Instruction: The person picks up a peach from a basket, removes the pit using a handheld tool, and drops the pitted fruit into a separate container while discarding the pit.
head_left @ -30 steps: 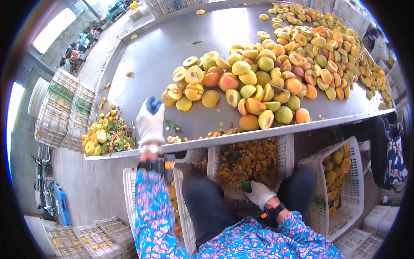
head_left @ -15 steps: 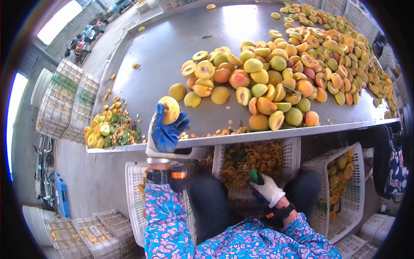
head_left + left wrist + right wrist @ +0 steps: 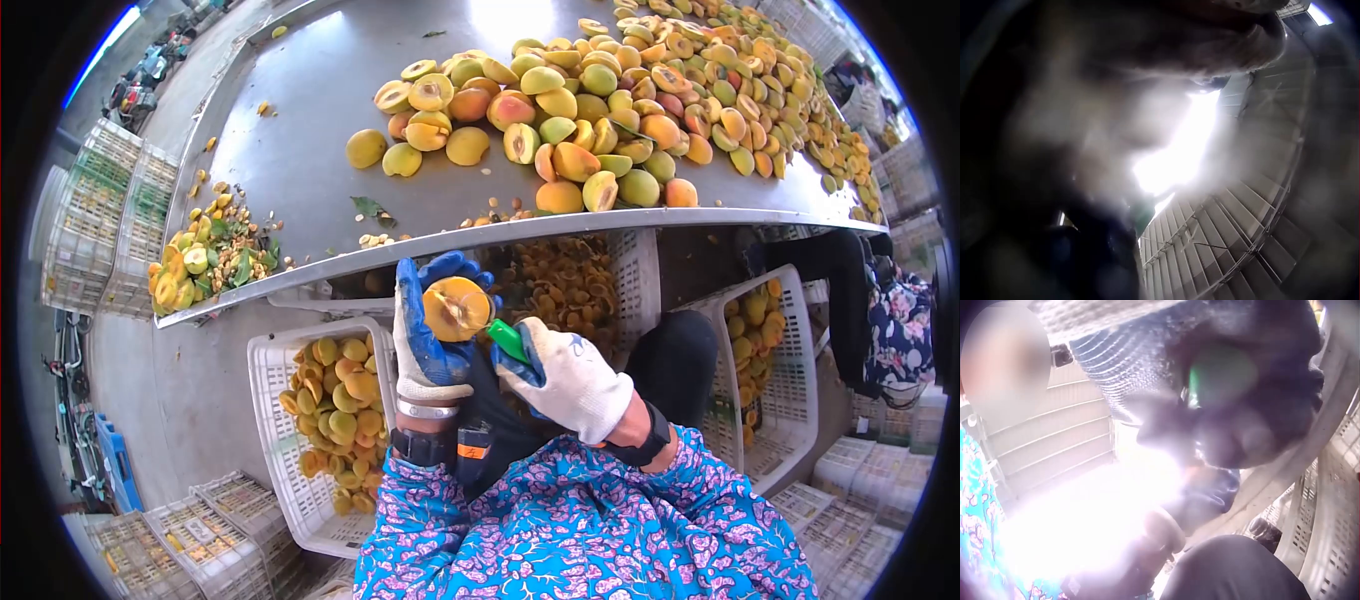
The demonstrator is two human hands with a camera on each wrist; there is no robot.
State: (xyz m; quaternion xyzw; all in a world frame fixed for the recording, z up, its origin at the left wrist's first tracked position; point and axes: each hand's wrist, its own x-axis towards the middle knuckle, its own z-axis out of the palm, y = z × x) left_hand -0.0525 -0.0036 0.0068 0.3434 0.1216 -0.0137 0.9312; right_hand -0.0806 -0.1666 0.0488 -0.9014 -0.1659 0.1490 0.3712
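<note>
My left hand (image 3: 424, 355), in a white glove with blue coating, cradles a peach half (image 3: 456, 308) above my lap, its orange cut face up. Fingers and thumb curl round the fruit's sides. From the right, my gloved right hand (image 3: 575, 385) grips a green-handled tool (image 3: 509, 341), whose tip meets the cut face at its right edge. That tip is too small to make out. In the right wrist view the green handle (image 3: 1222, 378) shows between dark glove fingers. The left wrist view is mostly blurred and glare-lit.
A metal table (image 3: 300, 110) bears a big pile of halved peaches (image 3: 590, 110), with scraps and leaves (image 3: 235, 250) at its left corner. Below stand a crate of peach halves (image 3: 262, 400) at left, a crate of trimmings (image 3: 640, 280) mid-front and another crate (image 3: 800, 400) at right. Someone sits at right.
My left hand has picked up a peach half from the table and brought it back over my lap. The right hand has risen with the green-handled tool to meet the fruit.
</note>
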